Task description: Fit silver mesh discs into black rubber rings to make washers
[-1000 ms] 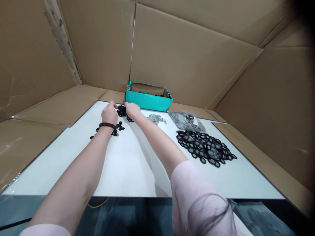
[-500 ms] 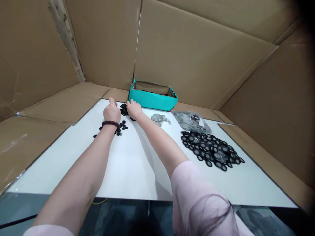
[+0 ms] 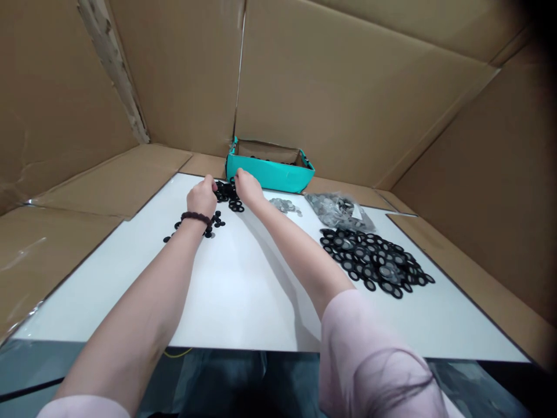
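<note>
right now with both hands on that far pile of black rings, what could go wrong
The left hand and right hand work the small black rings at full reach, so loose ones could scatter further. The right forearm passes close to the grey discs and might brush them into the rings.

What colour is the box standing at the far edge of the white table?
Teal outside, brown cardboard inside; the box shows best in the head view, just beyond both hands.

Both hands, left hand and right hand, touch the black rings.
</note>
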Available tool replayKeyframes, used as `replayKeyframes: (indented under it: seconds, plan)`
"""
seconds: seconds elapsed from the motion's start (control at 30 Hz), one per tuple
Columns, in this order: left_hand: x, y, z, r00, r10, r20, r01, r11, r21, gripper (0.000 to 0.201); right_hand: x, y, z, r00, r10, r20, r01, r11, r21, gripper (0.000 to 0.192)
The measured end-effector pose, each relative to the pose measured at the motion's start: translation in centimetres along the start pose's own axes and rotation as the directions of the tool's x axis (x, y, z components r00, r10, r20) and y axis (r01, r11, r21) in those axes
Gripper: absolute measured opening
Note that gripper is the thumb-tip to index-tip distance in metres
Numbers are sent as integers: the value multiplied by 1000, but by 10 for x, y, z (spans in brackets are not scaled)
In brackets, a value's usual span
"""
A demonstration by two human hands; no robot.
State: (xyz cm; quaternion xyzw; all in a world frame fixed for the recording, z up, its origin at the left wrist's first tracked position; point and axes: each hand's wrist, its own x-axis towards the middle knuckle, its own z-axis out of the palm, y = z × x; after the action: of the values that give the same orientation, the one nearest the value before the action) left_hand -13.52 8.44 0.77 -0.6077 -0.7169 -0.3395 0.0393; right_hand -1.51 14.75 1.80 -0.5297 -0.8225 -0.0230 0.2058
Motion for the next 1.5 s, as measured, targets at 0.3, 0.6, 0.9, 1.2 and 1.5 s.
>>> replayKeyframes:
  seconds: [0.3,0.6,0.9,1.2,1.5]
  plan:
    - [-9,27,-4,989,133,57,-140,981,137,32,-75,58,-40,963,268,3,-202,719,665,16]
    - [-44,73,6,717,696,-30,-676,706,211,25,-158,81,-61,964,227,138,-196,254,947,23]
    - [-62,89,6,341,889,-306,-907,397,141,22,-180,78,-58,974,98,207,-219,143,965,31]
    - [-89,94,-10,-3,974,-225,-995,20,98,13,-188,72,-65,995,85,54,-68,171,983,23]
    - [-98,84,-1,391,852,-348,-906,291,-306,22,-190,68,-66,994,98,46,-63,181,981,27]
